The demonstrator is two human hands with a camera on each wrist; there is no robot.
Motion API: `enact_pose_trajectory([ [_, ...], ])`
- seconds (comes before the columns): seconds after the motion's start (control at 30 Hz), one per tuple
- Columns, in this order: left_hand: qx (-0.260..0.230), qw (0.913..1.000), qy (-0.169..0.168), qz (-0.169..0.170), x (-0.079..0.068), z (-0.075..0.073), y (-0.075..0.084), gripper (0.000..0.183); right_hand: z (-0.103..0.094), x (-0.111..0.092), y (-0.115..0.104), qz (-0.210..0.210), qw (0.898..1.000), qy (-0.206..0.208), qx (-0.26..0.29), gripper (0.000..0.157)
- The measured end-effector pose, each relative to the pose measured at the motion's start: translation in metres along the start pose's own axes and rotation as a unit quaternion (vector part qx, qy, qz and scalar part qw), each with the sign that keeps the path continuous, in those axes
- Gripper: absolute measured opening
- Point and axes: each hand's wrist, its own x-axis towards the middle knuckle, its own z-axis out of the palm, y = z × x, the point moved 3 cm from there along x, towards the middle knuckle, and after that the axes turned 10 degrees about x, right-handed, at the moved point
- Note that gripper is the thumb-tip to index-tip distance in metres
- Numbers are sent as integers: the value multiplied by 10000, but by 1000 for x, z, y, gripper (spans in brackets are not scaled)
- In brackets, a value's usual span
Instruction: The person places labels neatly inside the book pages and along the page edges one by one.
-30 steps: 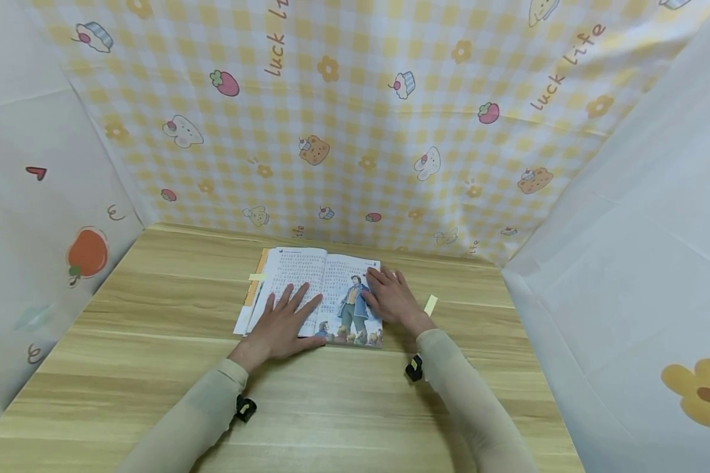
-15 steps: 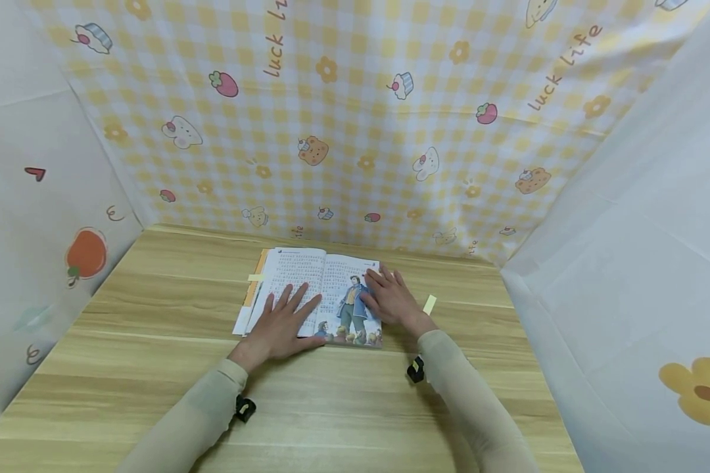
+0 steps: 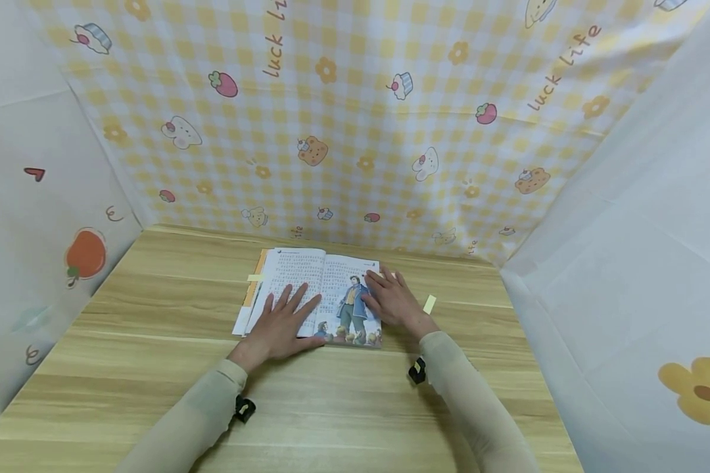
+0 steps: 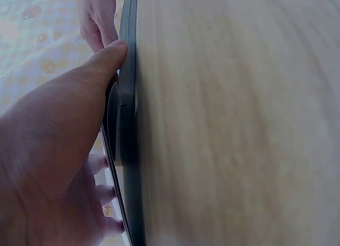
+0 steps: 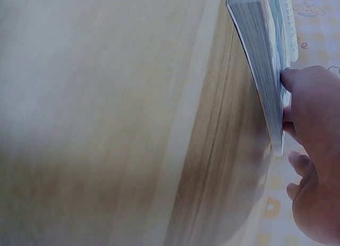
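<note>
An open book (image 3: 340,279) lies on the wooden table, with printed text on both pages and a picture of a man in a blue coat on the right page. My left hand (image 3: 279,332) rests on the left page with its fingers spread, the thumb along the lower edge near the fold. At the outer edge of the right page, my right hand (image 3: 393,299) touches the paper with thumb and fingertips. The right wrist view shows the thick page block (image 5: 260,49) beside the right fingers, some of which hang loosely bent beyond the edge.
A pale yellow strip (image 3: 430,304) is on the table (image 3: 331,407) right of the book; another strip (image 3: 256,277) is at the book's left side. A yellow checked cloth (image 3: 355,131) hangs behind the table, with white cloths (image 3: 639,263) at the sides.
Both hands and the book stay in place. The head view shifts very slightly.
</note>
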Motion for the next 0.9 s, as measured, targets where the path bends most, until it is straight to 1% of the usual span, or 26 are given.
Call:
enact_pose_trajectory([
  [0.17, -2, 10000, 12, -8, 0, 0, -1, 96, 0, 0, 2, 10, 10000, 9, 27, 63],
  [0.37, 24, 10000, -21, -3, 0, 1, -1, 96, -1, -6, 6, 135, 9996, -10, 249, 63],
  [0.6, -1, 10000, -35, 0, -1, 1, -2, 96, -1, -10, 12, 84, 9993, 105, 353, 61],
  [0.9, 13, 10000, -13, 20, -1, 0, -2, 96, -2, -14, 16, 241, 9985, 18, 486, 63],
])
